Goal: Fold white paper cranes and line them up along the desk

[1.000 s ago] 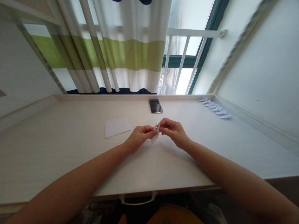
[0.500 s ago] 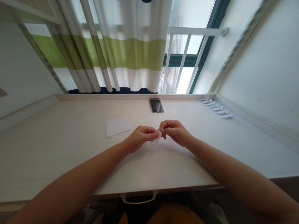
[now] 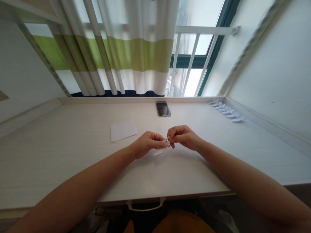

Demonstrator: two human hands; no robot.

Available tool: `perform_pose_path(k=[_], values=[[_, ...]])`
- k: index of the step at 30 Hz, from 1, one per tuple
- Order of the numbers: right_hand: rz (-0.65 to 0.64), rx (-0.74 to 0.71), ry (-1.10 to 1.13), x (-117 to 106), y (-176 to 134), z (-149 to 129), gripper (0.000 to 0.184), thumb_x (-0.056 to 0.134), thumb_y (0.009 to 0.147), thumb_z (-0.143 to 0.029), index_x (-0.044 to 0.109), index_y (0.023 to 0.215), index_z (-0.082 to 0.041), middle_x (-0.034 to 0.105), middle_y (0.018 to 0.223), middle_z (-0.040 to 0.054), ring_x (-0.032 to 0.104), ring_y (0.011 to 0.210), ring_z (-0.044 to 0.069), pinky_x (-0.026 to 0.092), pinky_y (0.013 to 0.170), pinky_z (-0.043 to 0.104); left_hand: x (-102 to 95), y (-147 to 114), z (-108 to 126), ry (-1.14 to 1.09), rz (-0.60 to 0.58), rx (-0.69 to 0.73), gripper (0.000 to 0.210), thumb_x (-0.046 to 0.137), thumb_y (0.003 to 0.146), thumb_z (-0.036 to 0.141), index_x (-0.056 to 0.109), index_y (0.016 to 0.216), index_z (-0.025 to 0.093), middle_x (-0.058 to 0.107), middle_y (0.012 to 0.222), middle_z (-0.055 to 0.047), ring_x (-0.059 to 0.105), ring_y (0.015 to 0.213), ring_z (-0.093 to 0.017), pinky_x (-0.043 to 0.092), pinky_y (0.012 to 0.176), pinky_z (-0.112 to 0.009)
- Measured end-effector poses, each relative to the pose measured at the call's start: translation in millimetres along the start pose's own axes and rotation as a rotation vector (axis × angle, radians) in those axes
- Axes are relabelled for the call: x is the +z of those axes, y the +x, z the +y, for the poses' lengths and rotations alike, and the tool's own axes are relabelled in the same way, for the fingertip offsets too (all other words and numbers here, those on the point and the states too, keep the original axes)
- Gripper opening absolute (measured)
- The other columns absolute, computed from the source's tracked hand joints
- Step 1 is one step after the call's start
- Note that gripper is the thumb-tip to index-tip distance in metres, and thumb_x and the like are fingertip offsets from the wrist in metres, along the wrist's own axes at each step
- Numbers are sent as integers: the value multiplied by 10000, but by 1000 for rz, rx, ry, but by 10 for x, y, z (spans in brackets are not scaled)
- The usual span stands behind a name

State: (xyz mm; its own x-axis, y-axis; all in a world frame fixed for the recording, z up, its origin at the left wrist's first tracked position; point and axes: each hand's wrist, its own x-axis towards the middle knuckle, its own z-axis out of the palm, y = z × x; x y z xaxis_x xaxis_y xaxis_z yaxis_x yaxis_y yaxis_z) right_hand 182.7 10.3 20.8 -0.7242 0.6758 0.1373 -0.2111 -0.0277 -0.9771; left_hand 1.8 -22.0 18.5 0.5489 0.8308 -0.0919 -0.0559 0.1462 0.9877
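Note:
A small piece of folded white paper (image 3: 160, 151) is held just above the white desk, with pointed tips sticking out. My left hand (image 3: 150, 143), with a ring on one finger, pinches it between thumb and fingers. On the paper's right side, the fingertips of my right hand (image 3: 182, 137) close on one of its narrow points. The fingers partly cover the folds there.
A stack of white paper sheets (image 3: 123, 131) lies left of my hands. A dark phone (image 3: 163, 109), partly blurred, rests near the desk's back edge. Several folded white paper figures (image 3: 227, 111) stand in a row by the right wall. A drawer handle (image 3: 145, 207) juts from the desk front.
The folded paper has tilted to a flatter angle in my left hand, its lower tip swinging left. My right fingertips have shifted slightly, and a pointed tip now shows between the hands.

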Motion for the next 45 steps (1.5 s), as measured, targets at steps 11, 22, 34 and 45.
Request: perform_pose_path(k=[11, 22, 34, 45], values=[[192, -5, -171, 68, 9, -83, 112, 644, 669, -212, 599, 739, -137, 598, 631, -8, 521, 532, 77, 432, 546, 246, 51, -3, 2, -7, 236, 71, 205, 696, 574, 306, 637, 626, 117, 557, 571, 9, 447, 548, -80, 334, 568, -238], [361, 24, -346, 193, 13, -83, 113, 660, 618, -227, 593, 611, -136, 578, 567, -11, 472, 500, 75, 391, 515, 242, 77, 19, -28, 100, 367, 116, 252, 710, 544, 353, 640, 628, 126, 569, 573, 2, 465, 561, -94, 367, 550, -231], [322, 47, -375, 205, 2, -97, 120, 657, 625, -225, 622, 701, -139, 567, 590, -13, 494, 559, 88, 396, 536, 241, 66, 27, -58, 112, 240, 111, 267, 660, 604, 389, 595, 590, 131, 505, 570, 14, 427, 582, -93, 337, 566, -231], [389, 14, -346, 213, 5, -89, 100, 684, 580, -212, 625, 559, -135, 561, 560, -12, 498, 556, 95, 377, 548, 253, 68, 30, -36, 206, 219, 140, 199, 625, 643, 323, 603, 580, 135, 499, 641, 2, 445, 618, -104, 346, 600, -245]])
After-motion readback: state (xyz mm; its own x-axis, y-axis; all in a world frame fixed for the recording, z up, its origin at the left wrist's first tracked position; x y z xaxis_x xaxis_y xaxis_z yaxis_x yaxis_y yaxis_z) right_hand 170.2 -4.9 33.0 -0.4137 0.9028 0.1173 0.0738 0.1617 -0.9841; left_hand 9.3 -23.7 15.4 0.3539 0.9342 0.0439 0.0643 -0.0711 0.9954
